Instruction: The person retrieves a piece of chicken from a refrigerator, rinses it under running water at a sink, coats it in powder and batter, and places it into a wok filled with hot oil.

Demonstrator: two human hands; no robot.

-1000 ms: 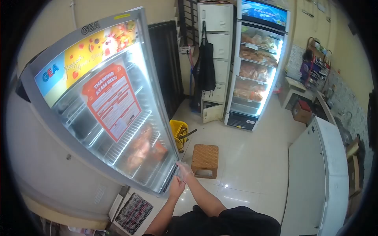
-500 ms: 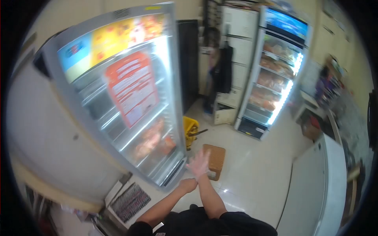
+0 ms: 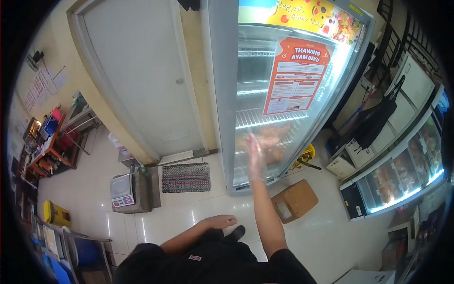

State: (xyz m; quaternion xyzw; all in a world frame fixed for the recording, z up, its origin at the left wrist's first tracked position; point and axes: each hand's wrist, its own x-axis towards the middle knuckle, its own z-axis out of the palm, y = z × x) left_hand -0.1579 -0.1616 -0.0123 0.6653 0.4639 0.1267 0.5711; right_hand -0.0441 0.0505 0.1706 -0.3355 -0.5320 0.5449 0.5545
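Observation:
My right hand [image 3: 256, 158] wears a clear plastic glove and is raised before the glass door of a tall display fridge [image 3: 222, 94], near the left side of the door. Its fingers are stretched out and it holds nothing visible; whether they touch the glass I cannot tell. Behind the glass, bagged pinkish meat [image 3: 274, 139] lies on the lower shelves, partly hidden by the hand. A red and white poster [image 3: 297, 75] headed "Thawing Ayam Beku" is on the door. My bare left hand [image 3: 220, 221] is low in front of my body, fingers loosely curled, with nothing visible in it.
A brown stool [image 3: 302, 201] stands on the floor right of my right arm. Behind it is a yellow bucket [image 3: 305, 155]. To the left are a woven mat [image 3: 186, 177], a scale [image 3: 122, 189] and a closed door [image 3: 137, 75]. A second lit fridge [image 3: 402, 173] stands at right.
My view has turned left, towards the tall fridge. My left hand has let go of the right wrist and dropped lower. My gloved right hand is now up before the fridge door.

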